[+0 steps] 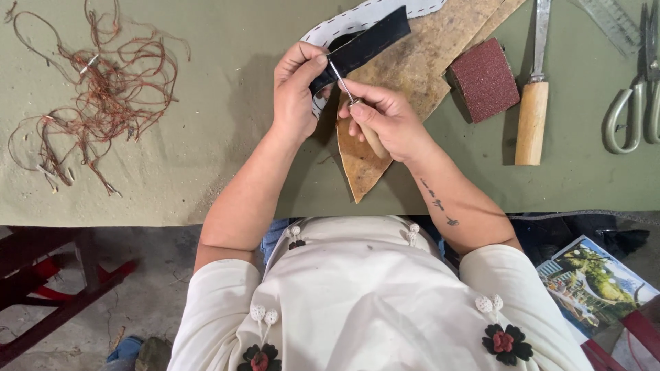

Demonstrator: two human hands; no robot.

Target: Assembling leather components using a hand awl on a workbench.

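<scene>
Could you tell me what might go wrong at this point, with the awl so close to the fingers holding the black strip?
1. The awl tip meets the black strip right beside the left hand fingers pinching it; a slip could prick them.
2. The right hand grips the wooden handle low, so a hard push might drive the point through suddenly.
3. The strip is held above the brown leather piece, apparently unsupported, so it could twist and the hole land off line.

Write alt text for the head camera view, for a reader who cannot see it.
Seen from above, a person's left hand pinches a dark navy fabric strip while the right hand drives a wooden-handled metal awl into it, over a tan leather sheet. On the green table lie tangled reddish-brown thread, a dark red sanding block, a wooden-handled tool and grey metal scissors.
</scene>
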